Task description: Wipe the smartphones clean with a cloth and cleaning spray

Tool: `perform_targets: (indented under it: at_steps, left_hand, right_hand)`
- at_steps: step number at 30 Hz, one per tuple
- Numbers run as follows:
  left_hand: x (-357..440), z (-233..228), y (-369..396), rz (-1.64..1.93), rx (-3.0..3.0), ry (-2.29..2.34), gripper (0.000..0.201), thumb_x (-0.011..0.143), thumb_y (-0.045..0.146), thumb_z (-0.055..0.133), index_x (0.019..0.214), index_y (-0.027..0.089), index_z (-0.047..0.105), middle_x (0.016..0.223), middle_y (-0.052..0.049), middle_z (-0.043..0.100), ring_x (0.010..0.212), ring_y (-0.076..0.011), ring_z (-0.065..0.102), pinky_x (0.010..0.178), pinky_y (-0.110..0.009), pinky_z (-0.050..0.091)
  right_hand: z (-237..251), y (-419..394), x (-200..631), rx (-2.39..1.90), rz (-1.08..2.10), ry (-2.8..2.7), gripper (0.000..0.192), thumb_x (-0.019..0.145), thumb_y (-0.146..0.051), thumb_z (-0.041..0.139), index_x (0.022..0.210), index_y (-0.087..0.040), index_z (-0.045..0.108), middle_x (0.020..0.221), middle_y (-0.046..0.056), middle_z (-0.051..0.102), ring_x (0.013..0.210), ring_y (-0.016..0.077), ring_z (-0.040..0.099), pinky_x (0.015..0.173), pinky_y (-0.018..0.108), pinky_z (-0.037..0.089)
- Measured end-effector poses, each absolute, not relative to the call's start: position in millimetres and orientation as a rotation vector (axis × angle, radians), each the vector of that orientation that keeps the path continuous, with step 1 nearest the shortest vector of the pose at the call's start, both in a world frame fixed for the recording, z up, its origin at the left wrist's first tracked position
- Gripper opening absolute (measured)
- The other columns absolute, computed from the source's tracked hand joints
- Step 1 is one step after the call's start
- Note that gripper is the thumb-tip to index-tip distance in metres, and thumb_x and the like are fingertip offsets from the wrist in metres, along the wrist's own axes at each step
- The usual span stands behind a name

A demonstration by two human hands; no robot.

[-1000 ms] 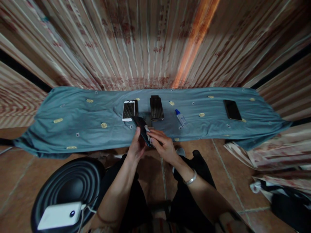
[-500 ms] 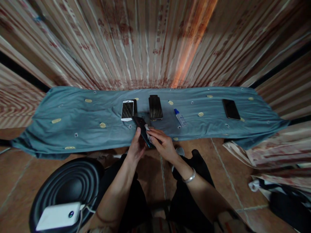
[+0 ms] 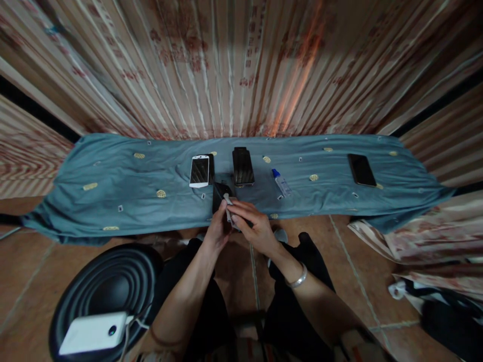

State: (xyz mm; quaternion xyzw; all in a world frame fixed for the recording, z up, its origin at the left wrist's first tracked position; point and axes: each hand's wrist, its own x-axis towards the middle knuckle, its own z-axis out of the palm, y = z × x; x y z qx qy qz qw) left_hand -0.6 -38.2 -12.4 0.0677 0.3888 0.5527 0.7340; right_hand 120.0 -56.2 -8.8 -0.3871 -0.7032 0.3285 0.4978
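My left hand (image 3: 218, 229) is closed around a dark smartphone (image 3: 222, 190), turned nearly edge-on above the front of the cloth-covered table. My right hand (image 3: 254, 221) pinches a small white piece (image 3: 228, 199), perhaps tissue or cloth, against the phone's right side. The fingers hide much of both. Just beyond lie a white-framed phone (image 3: 199, 171), with a black one (image 3: 211, 166) beside it, and a black phone (image 3: 243, 167) that seems to rest on something dark. To the right of these lies a small clear bottle with a blue cap (image 3: 282, 183).
Another dark phone (image 3: 361, 170) lies at the right of the blue patterned tablecloth (image 3: 121, 176). A striped curtain (image 3: 226, 75) hangs behind. At my lower left, a white power bank (image 3: 94, 333) with a cable sits on a round black stool (image 3: 109, 286).
My left hand has turned the phone from slanted, back showing, to more edge-on. My right hand keeps the white piece against it. The view has shifted slightly.
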Motion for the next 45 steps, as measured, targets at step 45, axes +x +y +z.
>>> perform_targets:
  at_steps: [45]
  left_hand:
    - [-6, -21, -43, 1.133, 0.26, 0.875, 0.033, 0.073, 0.042, 0.079, 0.091, 0.016, 0.074, 0.092, -0.006, 0.076, 0.107, -0.0253, 0.067, 0.092, -0.032, 0.052]
  right_hand:
    - [-23, -47, 125, -1.016, 0.71, -1.656, 0.032, 0.096, -0.029, 0.054, 0.124, -0.03, 0.068, 0.13, 0.006, 0.068, 0.124, 0.0205, 0.06, 0.108, 0.041, 0.046]
